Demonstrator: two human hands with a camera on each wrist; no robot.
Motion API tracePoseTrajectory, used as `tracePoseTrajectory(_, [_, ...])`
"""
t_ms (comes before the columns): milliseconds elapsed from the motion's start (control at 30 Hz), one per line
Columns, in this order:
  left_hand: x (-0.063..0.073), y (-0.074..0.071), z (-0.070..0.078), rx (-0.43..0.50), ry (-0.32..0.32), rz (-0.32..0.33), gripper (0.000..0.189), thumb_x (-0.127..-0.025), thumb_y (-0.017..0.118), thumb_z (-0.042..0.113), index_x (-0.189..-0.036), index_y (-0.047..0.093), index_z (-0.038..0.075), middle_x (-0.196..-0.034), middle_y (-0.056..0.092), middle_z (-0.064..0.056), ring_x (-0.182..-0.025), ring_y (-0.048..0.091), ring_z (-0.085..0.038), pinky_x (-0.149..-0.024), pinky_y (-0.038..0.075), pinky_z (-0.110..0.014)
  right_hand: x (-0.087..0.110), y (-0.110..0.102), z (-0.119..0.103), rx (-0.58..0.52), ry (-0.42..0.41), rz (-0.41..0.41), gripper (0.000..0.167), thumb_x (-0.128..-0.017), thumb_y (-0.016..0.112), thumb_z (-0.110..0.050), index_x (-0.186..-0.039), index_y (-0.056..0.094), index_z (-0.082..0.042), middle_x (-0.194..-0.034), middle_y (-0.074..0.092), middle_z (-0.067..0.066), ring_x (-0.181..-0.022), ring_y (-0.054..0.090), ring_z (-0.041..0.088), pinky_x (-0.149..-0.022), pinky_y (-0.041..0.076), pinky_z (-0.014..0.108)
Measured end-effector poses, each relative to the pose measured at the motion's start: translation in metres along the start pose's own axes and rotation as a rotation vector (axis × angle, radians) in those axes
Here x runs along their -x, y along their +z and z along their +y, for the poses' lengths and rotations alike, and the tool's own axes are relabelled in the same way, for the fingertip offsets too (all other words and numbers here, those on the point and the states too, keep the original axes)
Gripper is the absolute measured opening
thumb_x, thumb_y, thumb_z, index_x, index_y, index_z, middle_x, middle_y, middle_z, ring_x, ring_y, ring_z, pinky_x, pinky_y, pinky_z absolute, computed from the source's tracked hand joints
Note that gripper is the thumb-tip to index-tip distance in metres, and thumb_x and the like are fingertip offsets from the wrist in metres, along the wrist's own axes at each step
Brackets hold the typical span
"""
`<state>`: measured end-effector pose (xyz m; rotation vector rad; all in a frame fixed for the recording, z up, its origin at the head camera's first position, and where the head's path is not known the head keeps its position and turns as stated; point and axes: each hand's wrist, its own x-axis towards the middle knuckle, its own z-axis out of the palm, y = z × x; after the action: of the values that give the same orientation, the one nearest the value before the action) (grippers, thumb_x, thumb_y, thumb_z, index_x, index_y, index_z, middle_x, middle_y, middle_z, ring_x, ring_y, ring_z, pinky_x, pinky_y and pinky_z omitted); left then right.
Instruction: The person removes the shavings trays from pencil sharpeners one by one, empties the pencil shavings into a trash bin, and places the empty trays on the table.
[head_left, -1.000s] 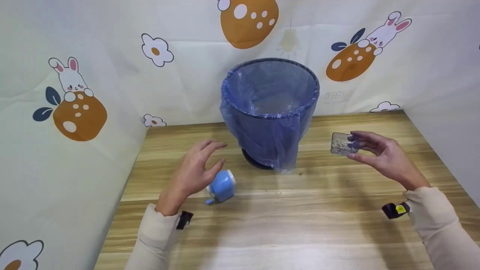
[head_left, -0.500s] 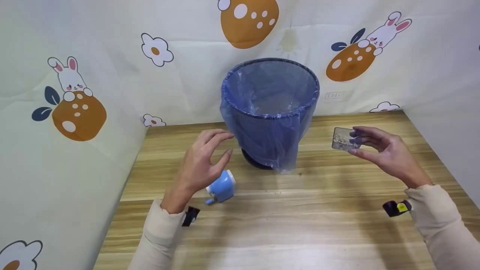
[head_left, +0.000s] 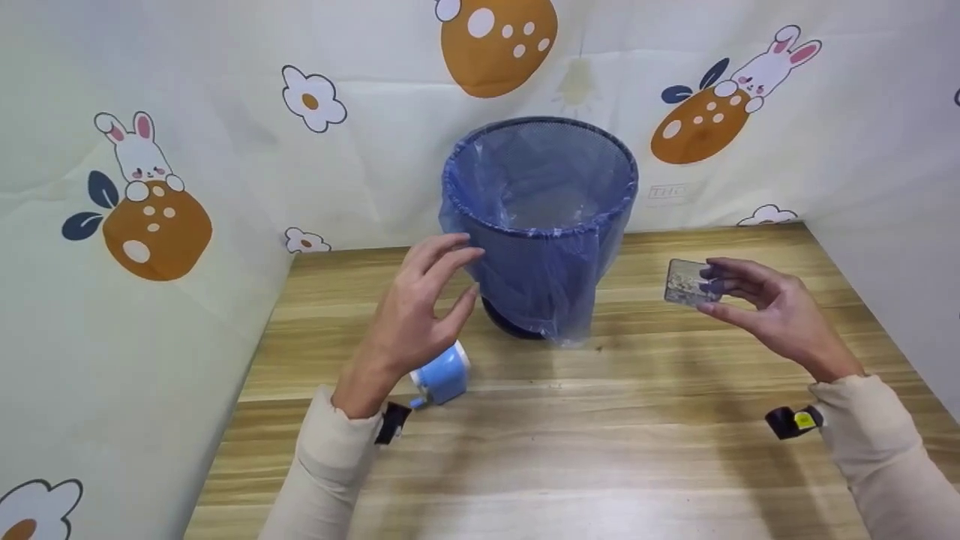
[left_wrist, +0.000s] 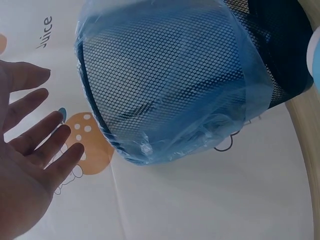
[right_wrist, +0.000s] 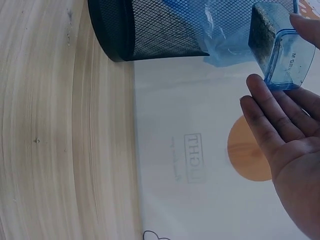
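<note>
"three views live, and the right wrist one delivers: lettering on the see-through container, and dark grainy bits against its side. the head view gives us no letters at all."

"and from the head, the left hand seems to overlap the blue-lined mesh bin. touching?"

"no! the left wrist view shows a clear gap between fingers and bin. that palm is bare, fingers apart and gently bent, gripping nothing."

"over to the right hand, then: it's got the container pinched, thumb below, fingers above, held up over the bench on the bin's right side."

"any movement since a second ago?"

"oh yes, the left hand has pushed forward, up closer to the bin! the right has barely budged, container still in its grip."

"and the blue cranked gadget?"

"same spot on the bench, partly tucked behind the left hand as the head sees it."
</note>
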<state>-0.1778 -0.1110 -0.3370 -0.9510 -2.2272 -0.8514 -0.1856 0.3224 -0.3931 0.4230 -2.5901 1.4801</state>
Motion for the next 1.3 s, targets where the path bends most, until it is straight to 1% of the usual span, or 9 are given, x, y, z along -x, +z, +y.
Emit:
tracePoseTrajectory(233, [-0.009,0.004,0.004,0.004,0.034,0.028,0.036,-0.090,0.068,0.007,-0.126,0.064,0.004,-0.135,0.056,-0.018,-0.131,0.049,-0.029,-0.110,0.040,-0.040,-0.002,-0.001,-0.001,0.034,0.023,0.002,0.060,-0.087,0.076,-0.010,-0.140,0.051,0.001,-0.119,0.062,0.000,-0.101,0.062,-0.003,-0.087,0.046,0.006])
tracePoseTrajectory(367, [-0.014,0.007,0.006,0.001,0.040,0.030,0.036,-0.092,0.067,0.009,-0.127,0.063,0.004,-0.137,0.055,-0.017,-0.133,0.047,-0.031,-0.113,0.037,-0.040,-0.003,-0.001,-0.002,0.046,0.016,0.001,0.060,-0.087,0.076,-0.011,-0.140,0.051,0.001,-0.120,0.061,0.002,-0.102,0.061,-0.003,-0.087,0.045,0.006])
tracePoseTrajectory(533, [-0.019,0.011,0.009,-0.008,0.045,0.011,0.039,-0.092,0.065,0.008,-0.131,0.062,0.005,-0.140,0.053,-0.016,-0.137,0.043,-0.032,-0.115,0.035,-0.041,-0.002,-0.003,-0.004,0.012,-0.018,0.007,0.058,-0.087,0.074,-0.005,-0.139,0.051,0.005,-0.119,0.062,-0.004,-0.102,0.062,-0.002,-0.087,0.046,0.007])
tracePoseTrajectory(667, [-0.021,0.016,0.009,-0.010,0.061,-0.003,0.043,-0.091,0.064,0.006,-0.134,0.060,0.005,-0.143,0.051,-0.018,-0.140,0.041,-0.033,-0.115,0.034,-0.043,-0.003,-0.003,-0.005,0.002,-0.042,0.015,0.058,-0.087,0.074,-0.003,-0.139,0.050,0.007,-0.118,0.062,-0.008,-0.102,0.063,-0.002,-0.088,0.046,0.007])
tracePoseTrajectory(800, [-0.024,0.021,0.007,-0.026,0.062,-0.022,0.046,-0.090,0.064,0.004,-0.136,0.058,0.005,-0.145,0.049,-0.019,-0.140,0.039,-0.036,-0.116,0.032,-0.044,-0.004,-0.003,-0.008,0.004,-0.057,0.018,0.057,-0.087,0.074,-0.002,-0.139,0.051,0.006,-0.119,0.062,-0.007,-0.102,0.063,-0.001,-0.088,0.046,0.007])
tracePoseTrajectory(1033, [-0.025,0.028,-0.001,-0.079,0.029,-0.069,0.053,-0.089,0.065,0.003,-0.141,0.054,0.006,-0.148,0.045,-0.019,-0.143,0.035,-0.035,-0.118,0.029,-0.046,-0.007,-0.006,-0.014,0.008,-0.042,0.019,0.057,-0.087,0.074,-0.004,-0.139,0.052,0.003,-0.121,0.062,-0.005,-0.103,0.062,0.001,-0.089,0.045,0.007])
tracePoseTrajectory(1133, [-0.025,0.031,-0.004,-0.079,0.023,-0.085,0.053,-0.090,0.064,0.004,-0.141,0.053,0.006,-0.147,0.045,-0.019,-0.143,0.035,-0.035,-0.118,0.029,-0.046,-0.008,-0.007,-0.016,0.002,-0.044,0.021,0.057,-0.087,0.073,-0.003,-0.140,0.052,0.002,-0.121,0.062,-0.006,-0.104,0.062,0.001,-0.089,0.045,0.007])
tracePoseTrajectory(1300, [-0.024,0.035,-0.007,-0.078,0.022,-0.088,0.051,-0.090,0.065,0.004,-0.140,0.054,0.004,-0.144,0.049,-0.019,-0.142,0.036,-0.034,-0.118,0.029,-0.044,-0.011,-0.010,-0.021,0.010,-0.029,0.026,0.058,-0.088,0.073,-0.005,-0.141,0.051,0.001,-0.122,0.061,-0.010,-0.105,0.061,-0.001,-0.089,0.045,0.007])
